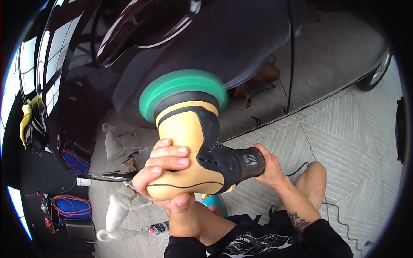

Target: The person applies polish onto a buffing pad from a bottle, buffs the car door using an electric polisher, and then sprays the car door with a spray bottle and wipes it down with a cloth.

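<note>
A yellow and black car polisher with a green foam pad is held up against the dark door of a car. The pad's edge is smeared, as if spinning. Hazy smears lie on the paint around it. My left hand is closed round the tool's rounded yellow head, fingers over the top and thumb beneath. At the black rear end of the body, my right hand wraps round the grip; part of its fingers is hidden behind the tool.
A white dog stands on the patterned floor at lower left, near a bottle. Beyond it is a blue tank with a red hose. A cable runs over the floor at right. A yellow cloth hangs at far left.
</note>
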Available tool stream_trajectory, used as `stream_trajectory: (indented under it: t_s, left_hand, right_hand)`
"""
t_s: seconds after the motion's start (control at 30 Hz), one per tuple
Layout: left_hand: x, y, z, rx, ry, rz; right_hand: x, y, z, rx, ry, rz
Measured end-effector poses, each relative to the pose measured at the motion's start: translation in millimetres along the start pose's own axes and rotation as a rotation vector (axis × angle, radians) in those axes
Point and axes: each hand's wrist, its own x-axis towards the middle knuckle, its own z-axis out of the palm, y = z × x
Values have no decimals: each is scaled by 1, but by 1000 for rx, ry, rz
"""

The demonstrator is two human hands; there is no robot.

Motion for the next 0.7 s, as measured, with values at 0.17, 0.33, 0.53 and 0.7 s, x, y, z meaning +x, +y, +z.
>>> stream_trajectory:
  t_s: [0.17, 0.33, 0.53, 0.7]
  left_hand:
    - [6, 6, 22, 7, -50, -7]
    - [9, 3, 43, 8, -74, 5]
    - [11, 4, 58, -44, -121, -40]
    - [16, 2, 73, 8, -152, 19]
  right_hand:
    - [-5, 7, -17, 31, 16, 25]
    - [-3, 13, -36, 56, -6, 85]
    - [-5, 17, -52, 37, 8, 102]
    - [-5, 24, -61, 69, 19, 120]
